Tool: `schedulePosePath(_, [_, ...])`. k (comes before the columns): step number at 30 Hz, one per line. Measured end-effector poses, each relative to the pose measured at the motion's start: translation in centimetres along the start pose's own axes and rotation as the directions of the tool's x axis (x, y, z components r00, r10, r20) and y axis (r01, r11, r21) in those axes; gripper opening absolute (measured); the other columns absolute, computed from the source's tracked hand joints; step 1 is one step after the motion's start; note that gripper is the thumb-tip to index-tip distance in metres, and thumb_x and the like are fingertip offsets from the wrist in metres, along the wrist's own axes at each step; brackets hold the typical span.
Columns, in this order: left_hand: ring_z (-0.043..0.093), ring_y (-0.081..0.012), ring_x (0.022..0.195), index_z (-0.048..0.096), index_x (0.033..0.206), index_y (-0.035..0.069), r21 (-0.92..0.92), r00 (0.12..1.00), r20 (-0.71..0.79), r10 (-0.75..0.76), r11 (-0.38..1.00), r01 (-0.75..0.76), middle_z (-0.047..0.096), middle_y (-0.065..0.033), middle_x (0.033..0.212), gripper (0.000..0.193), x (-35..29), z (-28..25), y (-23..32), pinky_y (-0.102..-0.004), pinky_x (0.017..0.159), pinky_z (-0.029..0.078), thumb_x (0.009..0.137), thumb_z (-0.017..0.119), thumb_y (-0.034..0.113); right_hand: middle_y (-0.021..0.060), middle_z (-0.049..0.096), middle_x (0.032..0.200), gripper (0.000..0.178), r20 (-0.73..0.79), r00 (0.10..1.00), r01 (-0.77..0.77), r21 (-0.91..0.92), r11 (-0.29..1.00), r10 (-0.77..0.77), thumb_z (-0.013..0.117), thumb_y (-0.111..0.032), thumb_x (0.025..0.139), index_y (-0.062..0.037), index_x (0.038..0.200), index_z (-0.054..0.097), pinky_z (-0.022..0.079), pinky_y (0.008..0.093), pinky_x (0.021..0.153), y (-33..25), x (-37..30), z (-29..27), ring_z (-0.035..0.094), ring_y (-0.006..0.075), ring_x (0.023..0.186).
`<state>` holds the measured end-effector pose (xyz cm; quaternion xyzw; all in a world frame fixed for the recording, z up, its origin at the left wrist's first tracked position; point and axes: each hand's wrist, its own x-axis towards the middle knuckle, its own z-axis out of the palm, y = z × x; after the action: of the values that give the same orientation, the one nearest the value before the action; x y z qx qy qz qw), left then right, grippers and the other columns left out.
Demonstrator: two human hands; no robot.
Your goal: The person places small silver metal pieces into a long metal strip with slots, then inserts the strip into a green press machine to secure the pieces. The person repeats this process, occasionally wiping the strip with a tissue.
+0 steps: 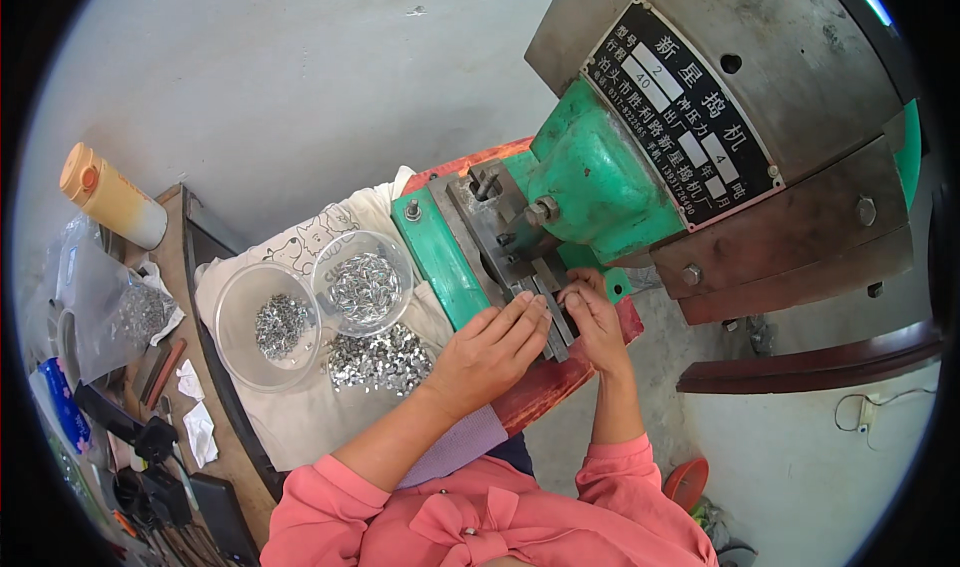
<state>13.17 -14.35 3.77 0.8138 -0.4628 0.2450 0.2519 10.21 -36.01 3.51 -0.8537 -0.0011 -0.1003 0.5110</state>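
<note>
A green press (610, 177) stands in front of me, its metal die block (562, 339) low down under the ram. My left hand (490, 352) lies palm down over the die block's near left side, fingers stretched side by side and tips touching the metal. Its thumb is hidden below. On the block's right side is my right hand (597, 325), thumb and fingers curled together; whatever they hold is too small or hidden to name. Left of my left wrist, small shiny metal pieces (385, 359) lie heaped on a pale cloth (285, 422).
Two clear plastic tubs (226, 352) (405, 267) with small metal parts stand on the cloth. A side bench (215, 367) at left bears an orange-and-white bottle (115, 197), a plastic bag (85, 307) and tools. The press's red base edge (550, 392) is nearest me.
</note>
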Motion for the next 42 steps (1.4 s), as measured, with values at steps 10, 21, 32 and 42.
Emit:
schedulePosePath(10, [0.055,-0.0337,0.13,0.051,0.139,-0.001,-0.429,0.974,-0.067,-0.217,0.888,0.168,0.054,-0.0181,0.143,0.07,-1.5,0.3,0.1,-0.0425,0.105,0.045,0.072,0.071,0.0,0.0117,0.059,0.11,0.032,-0.032,0.999,-0.04,-0.059,0.997,0.038,0.058,-0.027,0.101,0.0003,0.085,0.065,0.04,0.0361,0.094,-0.4,0.2,0.2,0.049,0.0254,0.105])
schedulePosePath(21, [0.041,-0.0434,0.133,0.027,0.15,-0.003,-0.571,0.857,0.104,-0.505,0.676,0.467,0.04,-0.0252,0.144,0.107,-1.2,1.3,1.9,-0.0487,0.112,0.034,0.063,0.087,0.015,0.0141,0.056,0.128,0.038,-0.755,0.644,0.182,-0.01,0.983,-0.126,0.043,-0.029,0.108,0.0041,0.125,0.051,0.043,0.0387,0.104,2.0,-2.7,-2.4,0.055,0.0234,0.117])
schedulePosePath(32, [0.042,-0.0434,0.131,0.033,0.142,-0.004,-0.534,0.833,0.089,-0.546,0.68,0.503,0.04,-0.0252,0.14,0.102,-0.6,1.7,2.0,-0.0483,0.111,0.037,0.059,0.087,0.018,0.0163,0.049,0.14,0.047,-0.804,0.377,0.242,-0.394,0.887,-0.46,0.042,-0.027,0.107,0.0035,0.143,0.042,0.04,0.0423,0.109,-2.6,3.0,-22.9,0.047,0.0263,0.13])
schedulePosePath(42, [0.045,-0.0413,0.126,0.043,0.132,-0.004,-0.471,0.819,0.05,-0.572,0.709,0.524,0.044,-0.0211,0.136,0.094,0.5,1.8,-0.2,-0.0486,0.107,0.037,0.052,0.085,0.022,0.0158,0.051,0.138,0.046,-0.877,0.305,0.092,-0.36,0.928,-0.37,0.044,-0.026,0.106,0.0034,0.141,0.044,0.041,0.0415,0.108,-8.1,5.1,-36.9,0.049,0.0256,0.128])
